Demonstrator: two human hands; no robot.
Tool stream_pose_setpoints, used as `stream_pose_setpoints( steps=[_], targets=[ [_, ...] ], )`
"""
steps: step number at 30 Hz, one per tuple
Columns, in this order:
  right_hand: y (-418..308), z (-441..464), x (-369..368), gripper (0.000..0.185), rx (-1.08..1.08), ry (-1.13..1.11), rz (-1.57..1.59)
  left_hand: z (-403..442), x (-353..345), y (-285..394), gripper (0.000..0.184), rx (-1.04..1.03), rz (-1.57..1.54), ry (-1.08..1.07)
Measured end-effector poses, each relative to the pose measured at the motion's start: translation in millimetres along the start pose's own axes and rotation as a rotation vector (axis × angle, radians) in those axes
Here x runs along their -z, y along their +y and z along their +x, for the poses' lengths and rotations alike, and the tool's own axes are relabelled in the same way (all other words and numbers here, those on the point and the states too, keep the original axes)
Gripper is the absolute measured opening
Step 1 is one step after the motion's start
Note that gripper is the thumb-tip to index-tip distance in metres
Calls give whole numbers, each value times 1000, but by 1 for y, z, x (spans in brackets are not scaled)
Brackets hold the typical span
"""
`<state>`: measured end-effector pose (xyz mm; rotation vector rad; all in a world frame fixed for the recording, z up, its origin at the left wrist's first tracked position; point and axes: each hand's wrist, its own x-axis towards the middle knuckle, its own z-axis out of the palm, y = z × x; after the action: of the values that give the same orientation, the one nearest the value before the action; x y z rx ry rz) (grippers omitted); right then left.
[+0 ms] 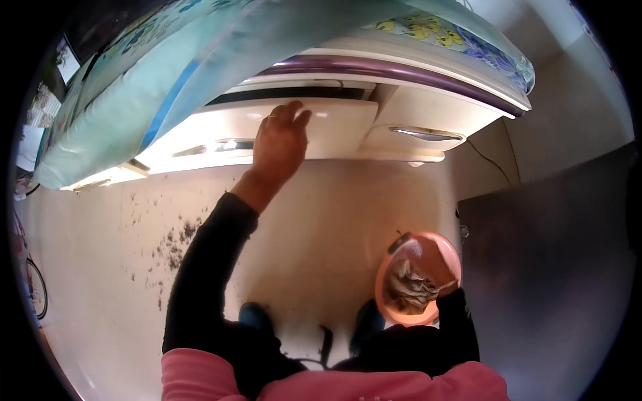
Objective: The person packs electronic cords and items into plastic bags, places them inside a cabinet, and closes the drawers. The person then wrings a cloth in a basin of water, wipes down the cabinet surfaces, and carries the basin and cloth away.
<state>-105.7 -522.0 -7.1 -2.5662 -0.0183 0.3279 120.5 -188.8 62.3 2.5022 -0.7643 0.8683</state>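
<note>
My left hand [281, 139] is at the top edge of a white drawer front [344, 123], fingers bent over the edge and thumb to the right. A dark gap [294, 92] shows behind the front, so the drawer stands partly out. Low on the right, my right hand [433, 262] reaches into a pink-orange bucket [384, 271]. A crumpled greyish-brown cloth [409, 289] lies in it, close against that hand. The fingers there are blurred, and I cannot make out whether they grip the cloth.
Another drawer with a silver handle [428, 134] is to the right. Pale green floral fabric [221, 60] drapes over the cabinet top. Dark specks [177, 244] mark the light floor on the left. A dark grey panel [548, 267] stands at right; my feet [256, 315] are below.
</note>
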Motion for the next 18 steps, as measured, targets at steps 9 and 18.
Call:
stream_pose_setpoints(
  steps=[9, 18],
  targets=[
    [38, -76, -103, 73, -220, -57, -507, 23, -15, 37, 41, 18, 213, -67],
    [81, -89, -66, 47, -418, 287, 391, -71, -54, 171, 23, -133, -771, -823]
  ],
)
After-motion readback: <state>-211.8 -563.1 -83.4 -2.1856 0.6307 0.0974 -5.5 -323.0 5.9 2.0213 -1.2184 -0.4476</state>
